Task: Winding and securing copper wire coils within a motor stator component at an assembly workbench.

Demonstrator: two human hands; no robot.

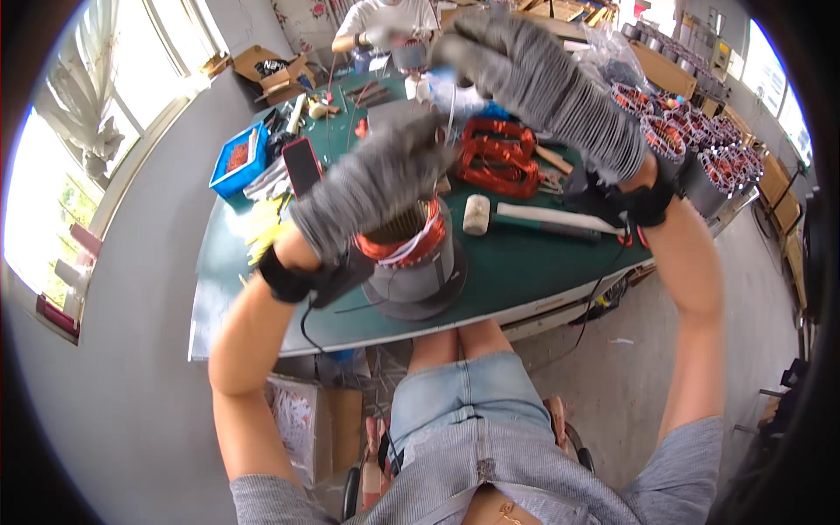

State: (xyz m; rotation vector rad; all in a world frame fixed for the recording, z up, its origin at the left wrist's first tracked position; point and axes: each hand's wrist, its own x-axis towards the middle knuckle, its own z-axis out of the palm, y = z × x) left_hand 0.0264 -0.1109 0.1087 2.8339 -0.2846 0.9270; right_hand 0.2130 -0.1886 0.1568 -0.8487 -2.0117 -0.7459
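Observation:
A grey motor stator [409, 284] with red-orange copper windings around its top stands upright at the table's near edge. My left hand [381, 179], in a grey knitted glove, is above the stator and partly hides its opening. Higher and to the right is my right hand [534, 79], gloved the same way, raised over the far part of the table. Motion smears the fingers of both hands, so I cannot tell whether they hold anything. A thin pale strip shows between the two hands; whether either touches it is unclear.
Bundled red-orange coils [500, 159] and a white-headed mallet [477, 215] lie right of the stator on the green table [507, 284]. To the left are a phone [302, 166] and a blue tray [238, 162]. Opposite sits another person [385, 19]. Wound stators [731, 171] stand at right.

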